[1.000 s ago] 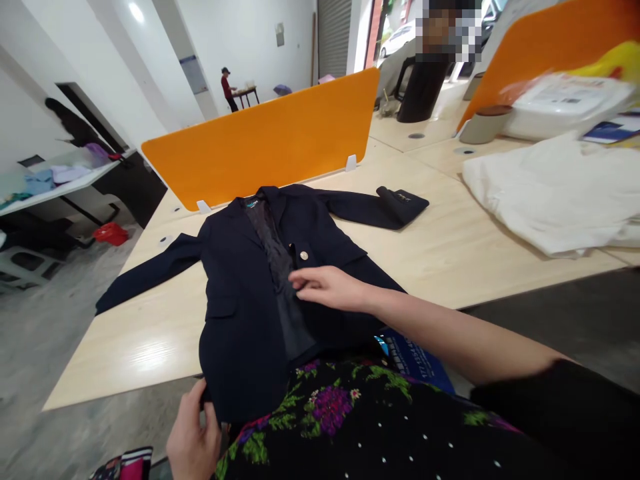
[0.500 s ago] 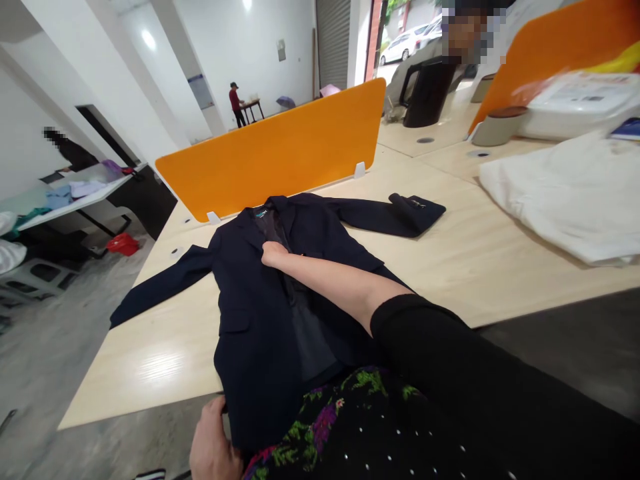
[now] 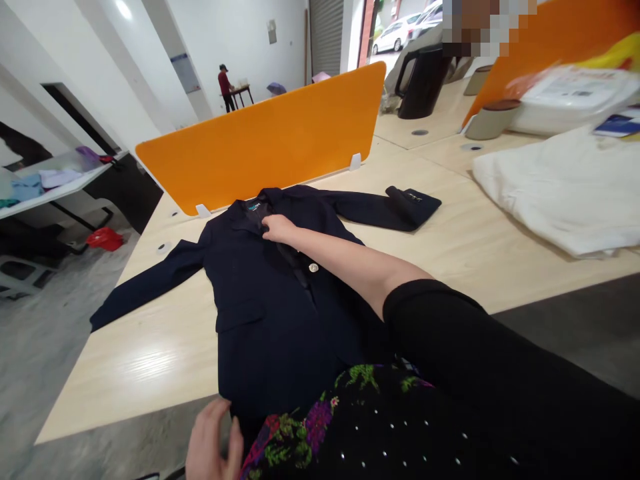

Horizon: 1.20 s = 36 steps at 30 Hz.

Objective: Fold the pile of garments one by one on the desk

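Note:
A dark navy blazer [image 3: 270, 320] lies front up on the pale wooden table, collar toward the orange divider, its lower edge hanging over the near table edge. A gold-coloured button [image 3: 313, 267] shows on its front. Stretched across the blazer, my right hand [image 3: 280, 229] pinches the lapel just below the collar opening. My left hand [image 3: 213, 437] is beside the hanging lower corner of the blazer, thumb and fingers apart. Whether its fingertips touch the cloth is hard to see.
An orange divider [image 3: 265, 140] stands behind the blazer. White cloth [image 3: 560, 193], a black kettle [image 3: 423, 83] and a white plastic package [image 3: 575, 97] sit to the right. A person [image 3: 226, 87] stands at a far table. A red bag-like item [image 3: 105, 239] lies on the floor.
The blazer's front panel has been drawn across, covering the lining and showing the button. My right hand has moved up slightly toward the collar. My left hand's fingers have spread off the hem.

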Each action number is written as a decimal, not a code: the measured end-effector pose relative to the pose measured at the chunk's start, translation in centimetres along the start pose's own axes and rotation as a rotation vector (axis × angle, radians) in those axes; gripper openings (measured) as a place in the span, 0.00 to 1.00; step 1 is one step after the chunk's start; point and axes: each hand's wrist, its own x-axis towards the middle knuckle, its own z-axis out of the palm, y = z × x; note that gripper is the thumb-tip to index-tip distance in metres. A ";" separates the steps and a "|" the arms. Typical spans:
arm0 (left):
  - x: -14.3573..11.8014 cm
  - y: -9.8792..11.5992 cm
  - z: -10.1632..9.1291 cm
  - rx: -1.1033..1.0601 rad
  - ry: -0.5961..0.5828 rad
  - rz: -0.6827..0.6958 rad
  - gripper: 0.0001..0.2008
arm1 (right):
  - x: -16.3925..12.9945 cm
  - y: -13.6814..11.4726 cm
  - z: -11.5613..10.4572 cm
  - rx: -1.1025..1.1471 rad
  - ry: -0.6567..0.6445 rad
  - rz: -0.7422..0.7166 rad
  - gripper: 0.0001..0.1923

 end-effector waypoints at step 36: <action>10.7 7.7 4.0 -0.124 -0.427 0.214 0.16 | -28.3 3.0 0.4 0.348 -0.193 -0.677 0.13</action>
